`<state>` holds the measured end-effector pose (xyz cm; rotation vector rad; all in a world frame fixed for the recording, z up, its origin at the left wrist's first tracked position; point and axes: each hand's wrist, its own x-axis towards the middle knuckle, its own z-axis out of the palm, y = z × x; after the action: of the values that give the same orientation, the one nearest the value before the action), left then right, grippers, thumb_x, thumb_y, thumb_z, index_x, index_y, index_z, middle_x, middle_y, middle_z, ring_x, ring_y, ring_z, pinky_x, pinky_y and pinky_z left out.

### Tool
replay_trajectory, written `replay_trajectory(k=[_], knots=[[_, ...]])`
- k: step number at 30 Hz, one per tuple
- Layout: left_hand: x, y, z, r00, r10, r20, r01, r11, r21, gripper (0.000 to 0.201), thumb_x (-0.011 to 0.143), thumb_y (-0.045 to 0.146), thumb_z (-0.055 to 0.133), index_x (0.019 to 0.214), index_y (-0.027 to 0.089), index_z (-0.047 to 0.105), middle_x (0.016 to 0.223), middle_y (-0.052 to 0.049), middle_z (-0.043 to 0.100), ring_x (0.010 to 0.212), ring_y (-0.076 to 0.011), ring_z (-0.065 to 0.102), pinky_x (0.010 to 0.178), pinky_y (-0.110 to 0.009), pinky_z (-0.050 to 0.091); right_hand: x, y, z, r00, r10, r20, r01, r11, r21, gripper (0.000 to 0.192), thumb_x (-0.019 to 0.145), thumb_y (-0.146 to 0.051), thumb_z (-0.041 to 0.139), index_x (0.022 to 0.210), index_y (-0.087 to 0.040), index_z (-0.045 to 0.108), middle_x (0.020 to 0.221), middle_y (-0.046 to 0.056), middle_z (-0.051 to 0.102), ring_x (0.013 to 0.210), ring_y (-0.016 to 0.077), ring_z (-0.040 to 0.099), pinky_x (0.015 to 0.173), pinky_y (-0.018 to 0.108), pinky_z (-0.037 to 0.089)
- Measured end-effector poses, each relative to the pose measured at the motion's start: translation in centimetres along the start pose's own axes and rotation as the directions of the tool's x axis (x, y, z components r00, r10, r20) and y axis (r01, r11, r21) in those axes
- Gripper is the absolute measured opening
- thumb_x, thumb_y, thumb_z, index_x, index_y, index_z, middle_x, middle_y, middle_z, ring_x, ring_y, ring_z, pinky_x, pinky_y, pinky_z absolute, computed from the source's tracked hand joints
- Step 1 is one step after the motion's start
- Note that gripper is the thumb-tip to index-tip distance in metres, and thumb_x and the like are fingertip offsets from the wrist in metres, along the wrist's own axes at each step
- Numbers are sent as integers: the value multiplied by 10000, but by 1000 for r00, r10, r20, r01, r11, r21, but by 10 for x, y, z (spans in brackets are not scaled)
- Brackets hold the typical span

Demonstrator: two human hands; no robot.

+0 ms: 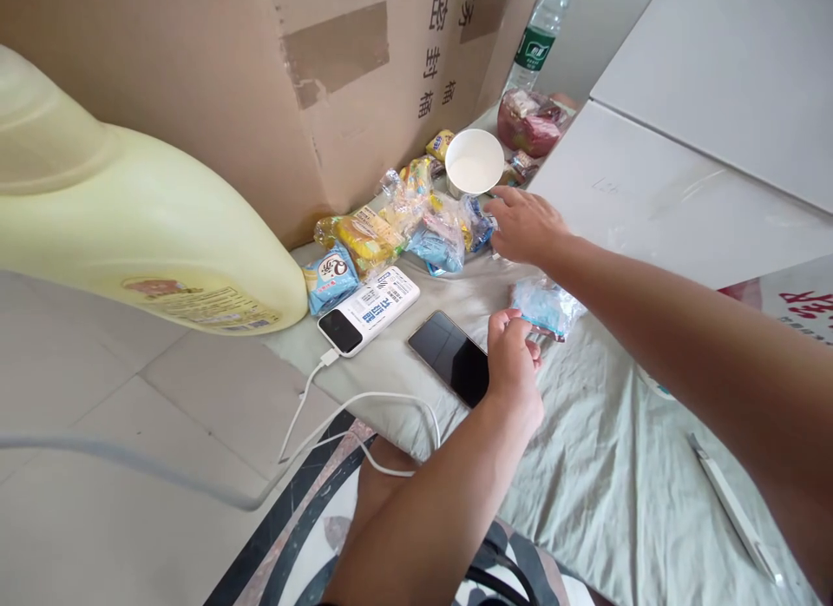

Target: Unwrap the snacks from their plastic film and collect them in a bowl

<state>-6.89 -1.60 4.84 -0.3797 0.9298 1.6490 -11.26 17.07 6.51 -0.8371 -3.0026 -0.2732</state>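
My left hand (516, 358) has its fingers curled at the near left edge of a clear-and-blue plastic snack packet (547, 306), pinching it. A dark-screened smartphone (449, 354) lies just left of that hand, partly behind it. Farther back, my right hand (526, 224) reaches palm down, fingers apart, with its tips at a dark blue wrapper (480, 226). Beside it lie a light blue packet (436, 244) and a yellow snack packet (368, 237). A white paper cup (475, 161) stands just beyond my right fingertips.
A white power bank (383, 302) with a plugged-in cable (383, 398) lies near the cloth's left edge. Cardboard (364, 94) rises behind the snacks. A large yellow jug (195, 233) looms at left. A utility knife (735, 510) lies at right; a water bottle (537, 46) stands far back.
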Motion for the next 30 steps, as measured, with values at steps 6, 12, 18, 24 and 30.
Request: replay_trajectory(k=[6,12,18,24,30], knots=[[1,-1,3,1000,1,25,0,1000,-22,213,740,147,582,939,216,550,749,37,471,547,-63,364,570,-223,289,11,-11,12,968,117,223,-117,993,-12,582,838,-190,581,1411,-118,499,1445,219,562,1341,371,522,1100,522,454],[4,2,1,1000,6,8,-6,999,-35,222,725,142,595,929,220,554,741,38,466,540,-69,357,566,-230,291,7,-10,23,965,97,242,-99,995,-2,628,814,-210,597,1417,-128,444,1375,225,597,1298,365,543,1038,498,497],[3,6,3,999,25,21,-24,998,-55,241,713,123,571,935,216,549,723,48,455,529,-63,358,558,-219,276,-4,-16,16,960,90,264,-89,996,-19,575,816,-184,589,1373,-114,463,1378,240,594,1324,365,533,1070,491,475],[1,5,6,1000,11,12,-10,998,-64,223,713,118,563,914,214,548,710,52,435,514,-62,359,550,-224,263,-15,-27,11,954,111,278,-106,994,-34,570,833,-157,579,1385,-95,452,1418,247,575,1382,355,493,1119,474,436],[2,4,5,1000,23,17,-22,997,-67,211,703,107,564,888,209,551,703,54,409,496,-53,342,528,-216,236,-20,-28,8,950,107,292,-93,994,-62,604,838,-172,560,1421,-77,434,1404,258,581,1374,356,503,1109,466,445]])
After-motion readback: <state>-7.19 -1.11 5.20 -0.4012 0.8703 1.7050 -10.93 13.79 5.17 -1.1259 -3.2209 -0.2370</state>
